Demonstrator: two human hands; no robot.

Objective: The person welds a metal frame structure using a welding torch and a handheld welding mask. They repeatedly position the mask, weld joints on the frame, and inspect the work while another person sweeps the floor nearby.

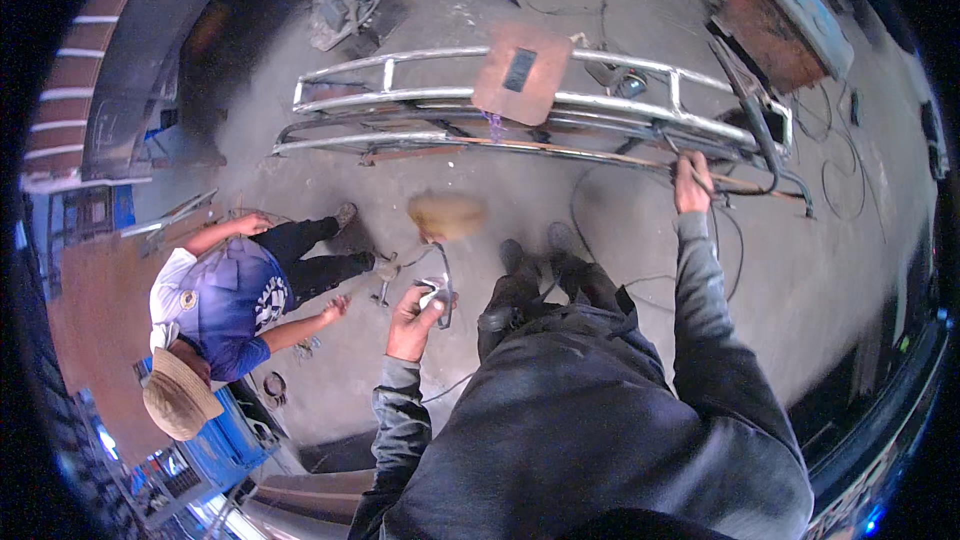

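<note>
My left hand (415,320) is closed on what looks like clear glasses with dark edges (441,285), low at the centre. My right hand (692,182) is closed around part of the lower bars at the right end of a long metal frame (420,96) with silver tubing. A flat copper-coloured board (500,80) with a dark rectangular window rests against the frame's middle. A dark thick bar or hose (760,140) comes down over the frame beside my right hand, and cables (575,210) lie on the floor near my feet.
A co-worker (225,290) in a hat and blue shirt is at my left, beside a brown board (95,330) and blue equipment (225,445). A rusty, pale-blue box (800,15) stands behind the frame at right. A tan item (447,212) lies before my feet.
</note>
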